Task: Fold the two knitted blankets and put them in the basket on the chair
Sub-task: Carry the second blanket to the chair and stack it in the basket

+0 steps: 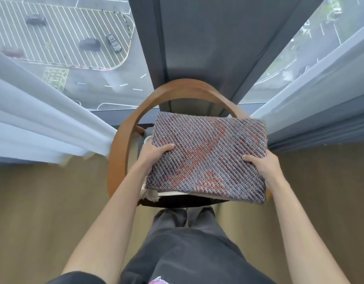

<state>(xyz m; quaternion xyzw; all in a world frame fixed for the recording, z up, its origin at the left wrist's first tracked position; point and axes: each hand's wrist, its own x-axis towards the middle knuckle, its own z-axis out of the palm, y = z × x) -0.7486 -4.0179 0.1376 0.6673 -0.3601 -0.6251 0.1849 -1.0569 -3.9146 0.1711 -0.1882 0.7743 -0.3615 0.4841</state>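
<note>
A folded knitted blanket [207, 156], grey-purple with orange patches, is held flat above the chair [119, 140]. My left hand [154, 154] grips its left edge, thumb on top. My right hand [261, 165] grips its right edge the same way. Under the blanket a pale basket rim [148, 139] and some white fringed fabric [150, 194] peek out on the dark seat [177, 202]. The blanket hides most of the basket and whatever lies in it.
The chair has a curved wooden backrest [189, 87] against a dark window pillar [197, 48]. White sheer curtains [39, 119] hang at the left and grey ones [320, 103] at the right. Tan floor [43, 212] spreads on both sides. My dark trousers [187, 242] stand close to the seat.
</note>
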